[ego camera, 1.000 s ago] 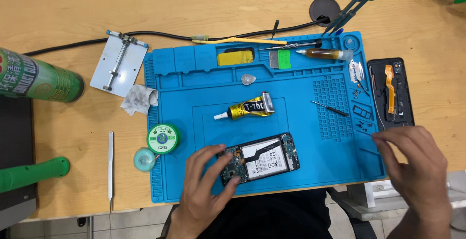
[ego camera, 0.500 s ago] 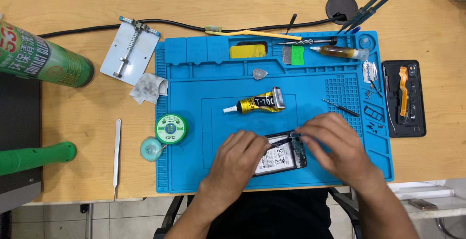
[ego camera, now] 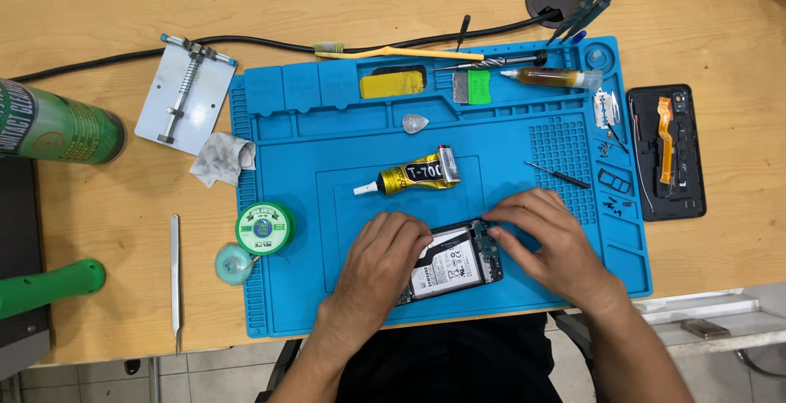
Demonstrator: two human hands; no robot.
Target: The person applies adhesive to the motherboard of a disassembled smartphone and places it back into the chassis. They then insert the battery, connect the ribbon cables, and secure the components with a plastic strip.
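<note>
Fingers (ego camera: 409, 235) of the left hand (ego camera: 378, 268) lie close together, pressed flat on the left part of the opened phone (ego camera: 453, 265); fingers of the right hand (ego camera: 547, 239) are slightly spread, tips curled onto the phone's upper right corner. Neither hand grips around it; both press from above. Phone lies back-up, cover off, battery and circuit board exposed, tilted slightly, near the front edge of the blue work mat (ego camera: 327, 305). Just behind the hands on the mat: yellow-and-black glue tube (ego camera: 413, 175), nozzle pointing left. Small clear pick (ego camera: 415, 123) further back. Thin screwdriver (ego camera: 557, 174) right of the tube, apart from the right hand. Green solder spool (ego camera: 264, 228) at the mat's left edge, a smaller teal roll (ego camera: 235, 263) just beside it. Off the mat, on the wooden table (ego camera: 98, 206): metal tweezers (ego camera: 175, 280), crumpled wipe (ego camera: 222, 158), metal board clamp (ego camera: 187, 93), green spray can (ego camera: 53, 123). Black phone back cover (ego camera: 667, 152) sits right of the mat.
</note>
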